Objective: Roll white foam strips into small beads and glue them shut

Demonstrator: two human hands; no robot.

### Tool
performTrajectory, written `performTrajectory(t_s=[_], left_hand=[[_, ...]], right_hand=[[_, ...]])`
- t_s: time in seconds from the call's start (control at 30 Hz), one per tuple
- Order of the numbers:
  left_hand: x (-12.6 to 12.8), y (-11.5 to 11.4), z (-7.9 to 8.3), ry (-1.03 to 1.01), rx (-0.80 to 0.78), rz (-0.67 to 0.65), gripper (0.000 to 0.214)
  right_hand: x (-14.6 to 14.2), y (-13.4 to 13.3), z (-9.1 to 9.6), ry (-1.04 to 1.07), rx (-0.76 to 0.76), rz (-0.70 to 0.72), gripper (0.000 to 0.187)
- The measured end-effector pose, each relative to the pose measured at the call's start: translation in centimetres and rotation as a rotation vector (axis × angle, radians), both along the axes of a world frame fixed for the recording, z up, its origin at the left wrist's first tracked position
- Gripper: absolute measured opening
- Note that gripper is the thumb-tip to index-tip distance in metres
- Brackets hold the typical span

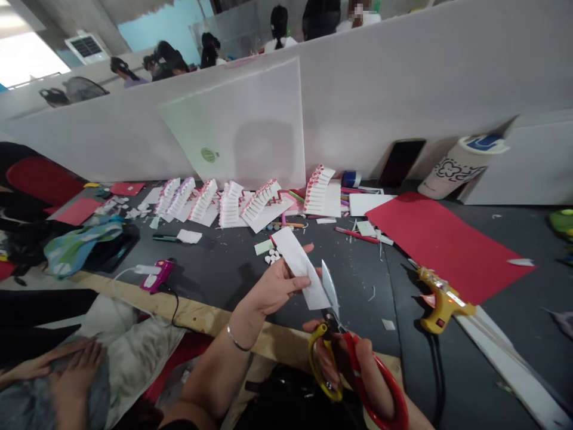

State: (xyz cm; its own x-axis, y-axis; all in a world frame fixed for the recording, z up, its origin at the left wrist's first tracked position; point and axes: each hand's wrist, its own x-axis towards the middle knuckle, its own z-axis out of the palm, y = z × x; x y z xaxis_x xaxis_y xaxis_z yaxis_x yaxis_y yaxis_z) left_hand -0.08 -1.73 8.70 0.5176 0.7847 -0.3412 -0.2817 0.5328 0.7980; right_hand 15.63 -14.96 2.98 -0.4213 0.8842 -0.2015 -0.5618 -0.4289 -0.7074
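Observation:
Between its thumb and fingers, my left hand [282, 285] grips a white paper strip [301, 267] that slants down toward me. My right hand [358, 364] is wrapped round the handles of a pair of scissors [330, 286], one handle yellow and the other red. Its blades are parted at the lower right end of the strip; whether they touch the paper is hard to tell. Just beyond my left hand lie small white pieces [271, 257] and a pale green paper piece [264, 246]. Several white cards with fanned strips [264, 200] stand farther back.
A yellow glue gun [441, 301] lies at right near a large red sheet [447, 239]. Behind them stand a patterned cup [456, 167] and a phone [401, 161]. A purple power adapter [157, 276] sits left. Another person's hands [71, 370] rest at lower left.

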Motion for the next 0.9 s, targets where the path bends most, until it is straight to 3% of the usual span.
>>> performTrajectory(t_s=[0.23,0.37,0.6,0.9], left_hand=[[-0.4,0.5,0.1,-0.032,0.046,0.084,0.038],[-0.2,0.2,0.0,-0.036,0.041,0.063,0.037],[0.3,-0.6,-0.9,-0.04,0.075,-0.004,0.041],[0.1,-0.7,-1.1,-0.04,0.069,-0.003,0.037]], right_hand=[[0.2,0.0,0.5,-0.066,0.029,0.026,0.076],[0.6,-0.2,0.3,-0.094,0.081,-0.009,0.066],[0.4,0.4,0.5,-0.019,0.045,-0.054,0.061],[0.5,0.9,1.6,-0.158,0.127,-0.063,0.057]])
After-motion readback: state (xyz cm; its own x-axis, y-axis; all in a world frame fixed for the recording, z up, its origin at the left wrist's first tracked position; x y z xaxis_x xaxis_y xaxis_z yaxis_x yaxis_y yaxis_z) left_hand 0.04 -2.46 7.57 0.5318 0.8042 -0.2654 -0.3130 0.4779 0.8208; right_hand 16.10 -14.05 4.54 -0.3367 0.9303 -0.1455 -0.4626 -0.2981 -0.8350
